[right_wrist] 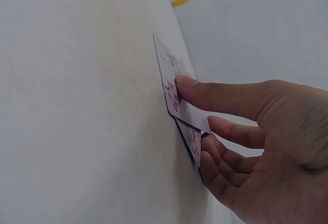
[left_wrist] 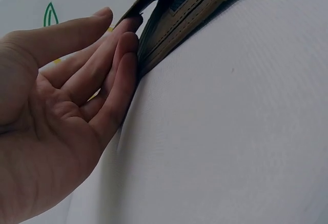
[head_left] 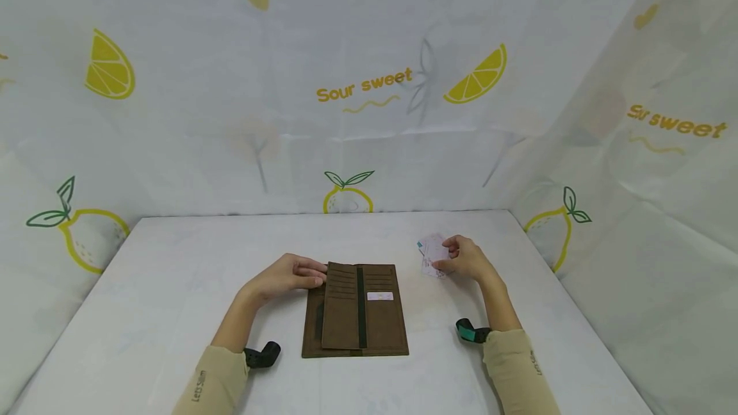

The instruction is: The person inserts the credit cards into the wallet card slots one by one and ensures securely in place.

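Note:
An unfolded brown wallet [head_left: 383, 332] lies on the table, with a light card [head_left: 380, 296] in a slot on its right side. My left hand [head_left: 288, 275] is at the wallet's upper left edge. In the left wrist view that hand [left_wrist: 66, 96] has its fingers extended, their tips touching the wallet [left_wrist: 177, 29], the thumb apart from them. To the right of the wallet, my right hand [head_left: 466, 260] pinches a patterned card [head_left: 431, 263]. The right wrist view shows the thumb of this hand [right_wrist: 246, 131] on the card's face [right_wrist: 169, 88], over another card [right_wrist: 192, 144].
A white-covered table [head_left: 190, 306] carries the wallet and cards. White cloth with lemon prints [head_left: 230, 114] hangs behind the table and along its right side. Dark wrist devices are on both arms, the left one [head_left: 264, 355] near the wallet's lower left.

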Motion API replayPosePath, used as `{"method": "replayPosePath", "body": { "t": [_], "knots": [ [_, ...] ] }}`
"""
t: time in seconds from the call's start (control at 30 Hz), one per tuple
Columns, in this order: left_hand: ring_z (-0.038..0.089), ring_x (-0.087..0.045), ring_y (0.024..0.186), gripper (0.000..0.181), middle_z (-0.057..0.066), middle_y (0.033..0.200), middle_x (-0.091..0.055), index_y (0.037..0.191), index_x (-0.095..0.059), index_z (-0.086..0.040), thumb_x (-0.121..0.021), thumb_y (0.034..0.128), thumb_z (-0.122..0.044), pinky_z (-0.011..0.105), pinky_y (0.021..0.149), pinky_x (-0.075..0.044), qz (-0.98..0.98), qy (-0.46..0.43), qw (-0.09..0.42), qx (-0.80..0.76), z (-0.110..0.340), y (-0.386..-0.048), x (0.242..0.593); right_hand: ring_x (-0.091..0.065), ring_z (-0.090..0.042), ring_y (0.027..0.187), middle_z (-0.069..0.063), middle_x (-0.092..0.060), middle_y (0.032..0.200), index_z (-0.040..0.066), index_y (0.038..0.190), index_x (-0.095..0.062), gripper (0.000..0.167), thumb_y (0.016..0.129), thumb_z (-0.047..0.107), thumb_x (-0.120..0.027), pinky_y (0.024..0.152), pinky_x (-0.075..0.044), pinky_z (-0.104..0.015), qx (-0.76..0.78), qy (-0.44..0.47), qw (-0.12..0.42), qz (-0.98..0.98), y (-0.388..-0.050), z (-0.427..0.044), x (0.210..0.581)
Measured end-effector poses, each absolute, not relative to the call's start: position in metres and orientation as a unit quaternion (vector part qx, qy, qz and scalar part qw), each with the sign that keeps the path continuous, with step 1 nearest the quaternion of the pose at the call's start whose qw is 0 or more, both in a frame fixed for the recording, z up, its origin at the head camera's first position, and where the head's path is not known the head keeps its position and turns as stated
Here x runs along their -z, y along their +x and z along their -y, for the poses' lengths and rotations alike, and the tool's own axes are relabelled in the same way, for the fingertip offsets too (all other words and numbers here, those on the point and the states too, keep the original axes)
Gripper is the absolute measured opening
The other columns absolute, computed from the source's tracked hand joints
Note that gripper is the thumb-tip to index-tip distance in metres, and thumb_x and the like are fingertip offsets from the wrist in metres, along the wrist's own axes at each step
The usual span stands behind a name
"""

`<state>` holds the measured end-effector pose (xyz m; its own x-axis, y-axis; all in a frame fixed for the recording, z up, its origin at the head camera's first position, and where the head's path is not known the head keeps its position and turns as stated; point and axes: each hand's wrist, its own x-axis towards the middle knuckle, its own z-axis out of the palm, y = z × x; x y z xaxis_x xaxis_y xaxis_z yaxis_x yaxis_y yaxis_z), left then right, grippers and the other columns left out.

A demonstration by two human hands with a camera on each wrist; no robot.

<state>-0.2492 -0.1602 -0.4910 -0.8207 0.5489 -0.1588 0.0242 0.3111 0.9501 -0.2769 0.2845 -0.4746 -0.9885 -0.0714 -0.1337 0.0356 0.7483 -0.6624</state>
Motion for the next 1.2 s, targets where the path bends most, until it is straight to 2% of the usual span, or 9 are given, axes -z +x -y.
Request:
{"method": "replayPosePath", "body": {
  "t": [0.23,0.67,0.93,1.2],
  "knots": [
    [0.004,-0.074,0.101,0.036,0.020,0.114,-0.082,0.131,-0.066,0.010,-0.075,0.1010,-0.008,0.017,0.091,-0.055,-0.787,0.207,0.220,-0.538,0.153,-0.249,0.492,-0.056,-0.032,0.106,-0.023,-0.061,0.119,-0.011,0.134,-0.058,0.060,0.089,0.015,-0.089,0.094,-0.049,-0.040,0.355,-0.007,0.074,-0.932,-0.278,-0.286,0.476],
    [0.004,-0.071,0.095,0.030,0.017,0.104,-0.084,0.124,-0.071,0.007,-0.077,0.1002,-0.010,0.019,0.091,-0.052,-0.808,0.206,0.204,-0.513,0.149,-0.248,0.490,-0.057,-0.032,0.107,-0.025,-0.062,0.122,-0.010,0.134,-0.059,0.062,0.088,0.017,-0.091,0.093,-0.051,-0.040,0.353,-0.008,0.074,-0.933,-0.280,-0.287,0.478],
    [0.003,-0.071,0.098,0.030,0.016,0.105,-0.084,0.124,-0.071,0.006,-0.077,0.1007,-0.012,0.021,0.094,-0.051,-0.809,0.211,0.206,-0.509,0.149,-0.248,0.490,-0.057,-0.033,0.106,-0.025,-0.061,0.119,-0.011,0.132,-0.058,0.063,0.087,0.016,-0.092,0.091,-0.051,-0.040,0.360,-0.018,0.065,-0.930,-0.279,-0.288,0.479],
    [0.008,-0.071,0.103,0.034,0.014,0.105,-0.085,0.128,-0.070,0.004,-0.079,0.0996,-0.014,0.031,0.100,-0.051,-0.812,0.207,0.206,-0.506,0.149,-0.248,0.490,-0.062,-0.033,0.101,-0.028,-0.064,0.118,-0.009,0.136,-0.055,0.067,0.087,0.017,-0.092,0.083,-0.053,-0.037,0.370,-0.018,0.060,-0.927,-0.279,-0.287,0.475]
  ]
}}
